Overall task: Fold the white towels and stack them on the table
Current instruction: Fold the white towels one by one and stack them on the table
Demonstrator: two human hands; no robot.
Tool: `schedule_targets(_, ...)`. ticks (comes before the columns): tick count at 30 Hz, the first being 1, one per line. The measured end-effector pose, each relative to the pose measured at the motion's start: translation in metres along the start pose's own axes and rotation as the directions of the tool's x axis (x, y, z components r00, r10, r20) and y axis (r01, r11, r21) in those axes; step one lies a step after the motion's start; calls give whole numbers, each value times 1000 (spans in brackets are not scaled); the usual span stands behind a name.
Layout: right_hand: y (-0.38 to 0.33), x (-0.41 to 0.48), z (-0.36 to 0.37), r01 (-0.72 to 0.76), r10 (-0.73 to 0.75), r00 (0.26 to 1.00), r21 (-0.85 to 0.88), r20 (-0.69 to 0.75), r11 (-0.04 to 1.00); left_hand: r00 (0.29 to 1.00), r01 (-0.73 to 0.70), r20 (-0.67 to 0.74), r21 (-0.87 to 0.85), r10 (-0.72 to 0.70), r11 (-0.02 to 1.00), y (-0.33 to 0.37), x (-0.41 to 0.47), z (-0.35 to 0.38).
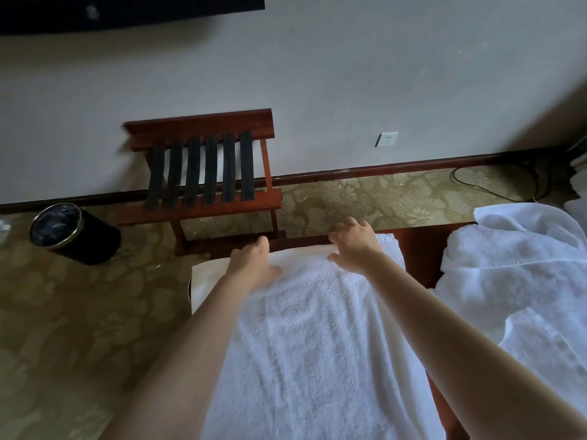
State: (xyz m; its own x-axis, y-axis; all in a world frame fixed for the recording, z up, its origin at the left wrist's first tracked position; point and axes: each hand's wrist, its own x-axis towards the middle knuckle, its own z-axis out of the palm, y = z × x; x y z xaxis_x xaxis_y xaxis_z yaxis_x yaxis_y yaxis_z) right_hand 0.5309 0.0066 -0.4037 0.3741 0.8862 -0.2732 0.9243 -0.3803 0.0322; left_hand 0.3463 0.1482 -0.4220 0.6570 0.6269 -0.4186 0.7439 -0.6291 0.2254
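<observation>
A white towel (pixel 317 338) lies spread lengthwise on the dark wooden table (pixel 419 249), running from the near edge to the far edge. My left hand (pixel 254 260) rests on the towel's far left corner, fingers reaching over the edge. My right hand (pixel 354 244) lies flat with spread fingers on the far right part of the same towel. A loose heap of white towels (pixel 514 281) sits crumpled on the table to the right, apart from both hands.
A wooden luggage rack (pixel 206 173) with black straps stands against the wall beyond the table. A black waste bin (pixel 73 233) stands on the patterned carpet at the left. A wall socket (pixel 386 139) and a cable (pixel 495 185) are at the right.
</observation>
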Motion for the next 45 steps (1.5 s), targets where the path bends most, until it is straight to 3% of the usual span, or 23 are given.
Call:
schedule_targets(2,5,-11,-1,-79,79,997,34,8,996,1000,19,-7,75,-19,997,-5,-10,-4)
schedule_targets(6,10,-37,-3,-211,202,977,216,63,953,991,96,-125,394,-51,914,-19,-30,-12)
schedule_targets(9,7,-59,-8,-237,238,971,313,38,919,974,182,-207,482,-90,857,-17,-51,-17)
schedule_targets(11,5,-75,-14,-234,255,967,355,-12,905,960,270,-187,415,-209,869,-11,-64,-20)
schedule_targets(14,2,-101,-25,-228,286,954,404,-88,886,915,394,-168,167,-368,904,-4,-87,-23)
schedule_targets(17,0,-130,-43,-202,328,927,492,-183,847,892,352,-287,-40,-349,935,-4,-116,-28)
schedule_targets(19,-1,-149,-60,-182,361,897,535,-253,825,875,268,-397,-83,-278,960,-2,-137,-41)
schedule_targets(24,-2,-185,-125,-82,427,754,574,-498,815,697,-103,-709,-253,-112,962,7,-185,-98)
schedule_targets(27,-4,-200,-166,-12,421,664,553,-618,833,557,-270,-831,-201,-17,942,10,-205,-134)
schedule_targets(30,-6,-215,-195,-19,354,664,458,-658,889,476,-297,-879,-122,35,947,10,-219,-159)
schedule_targets(36,-20,-241,-215,44,380,540,476,-751,878,334,-305,-942,-125,-17,944,11,-250,-179)
schedule_targets(41,-36,-268,-211,86,437,377,501,-817,861,216,-319,-976,-41,31,947,5,-285,-179)
schedule_targets(45,-50,-290,-203,146,440,221,475,-870,868,52,-366,-996,53,77,929,-3,-310,-172)
